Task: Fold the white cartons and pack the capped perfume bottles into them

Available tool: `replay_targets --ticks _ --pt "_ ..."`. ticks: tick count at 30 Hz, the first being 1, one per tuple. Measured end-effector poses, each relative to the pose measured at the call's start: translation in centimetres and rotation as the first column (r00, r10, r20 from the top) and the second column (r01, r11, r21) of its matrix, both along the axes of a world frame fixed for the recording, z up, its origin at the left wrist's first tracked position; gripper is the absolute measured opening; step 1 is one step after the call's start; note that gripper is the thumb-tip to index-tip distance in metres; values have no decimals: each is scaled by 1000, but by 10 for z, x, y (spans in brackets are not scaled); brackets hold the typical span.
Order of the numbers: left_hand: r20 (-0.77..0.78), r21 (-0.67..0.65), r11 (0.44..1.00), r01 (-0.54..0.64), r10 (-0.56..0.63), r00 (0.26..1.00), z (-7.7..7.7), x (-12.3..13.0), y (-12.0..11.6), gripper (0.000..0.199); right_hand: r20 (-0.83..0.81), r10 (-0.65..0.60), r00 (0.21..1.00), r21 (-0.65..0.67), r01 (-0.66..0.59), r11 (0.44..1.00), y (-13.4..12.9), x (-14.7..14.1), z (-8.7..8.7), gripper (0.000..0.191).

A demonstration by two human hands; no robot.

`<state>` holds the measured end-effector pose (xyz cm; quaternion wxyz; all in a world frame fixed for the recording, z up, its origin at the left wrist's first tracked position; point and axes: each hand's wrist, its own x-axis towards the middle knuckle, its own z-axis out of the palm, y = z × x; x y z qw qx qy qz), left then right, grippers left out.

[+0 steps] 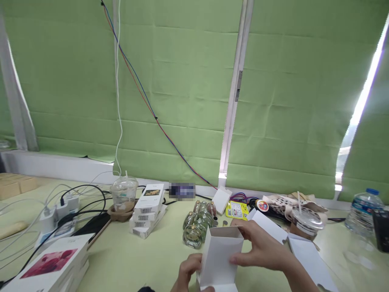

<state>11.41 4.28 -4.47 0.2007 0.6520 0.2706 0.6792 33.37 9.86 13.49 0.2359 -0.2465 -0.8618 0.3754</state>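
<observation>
A white cardboard box [220, 257] with its top end open is between my hands near the table's front edge. My left hand [190, 269] grips its lower left side, with part of the hand cut off by the bottom of the view. Around the upper right side wraps my right hand [258, 247], thumb on the front face and fingers behind. A lower flap folds out towards me. Just behind the box stand several small clear glass bottles [194, 235], partly hidden by it. To the right lie white cardboard pieces [310, 259], perhaps unfolded boxes.
Stacked white boxes [148, 202] stand left of the bottles, and more boxes [57, 263] are at front left. Plastic cups [124, 194], cables [91, 211] and chargers [48, 219] crowd the left. A lidded drink cup [305, 223] and a water bottle [363, 211] stand at right.
</observation>
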Motion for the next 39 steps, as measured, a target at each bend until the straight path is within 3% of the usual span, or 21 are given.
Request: replay_targets --ticks 4,7,12,15,22,27,30,34,39 --pt "-126 57 998 -2 9 992 -19 -12 10 40 70 13 997 8 -14 1000 1 2 -2 33" --pt "-138 -66 997 -33 24 990 -27 -18 9 34 129 3 992 63 -11 998 1 7 -3 32" --pt "-190 -301 954 -15 -45 981 -22 -23 0 33 179 -46 983 112 26 993 -2 11 -1 32" --pt "-175 -351 936 15 -82 981 -17 -23 -1 28 176 -17 984 81 3 997 -4 9 0 33" --pt "-195 -190 981 38 -76 978 -15 -23 2 29 251 1 968 72 -19 997 -4 6 -6 41" --pt "-225 -165 983 -79 40 974 -10 -21 -1 27 202 79 976 25 -86 996 -5 10 -1 45" --pt "-245 -138 980 -142 105 964 -11 -20 -1 17 173 17 985 71 -30 997 -10 10 8 34" --pt "-266 -71 985 -160 136 954 -14 -21 -1 23 211 -27 977 114 3 994 -15 9 13 24" --pt "-375 168 970 -174 226 899 -1 -11 -6 15 254 -22 967 113 -7 994 -10 8 4 13"
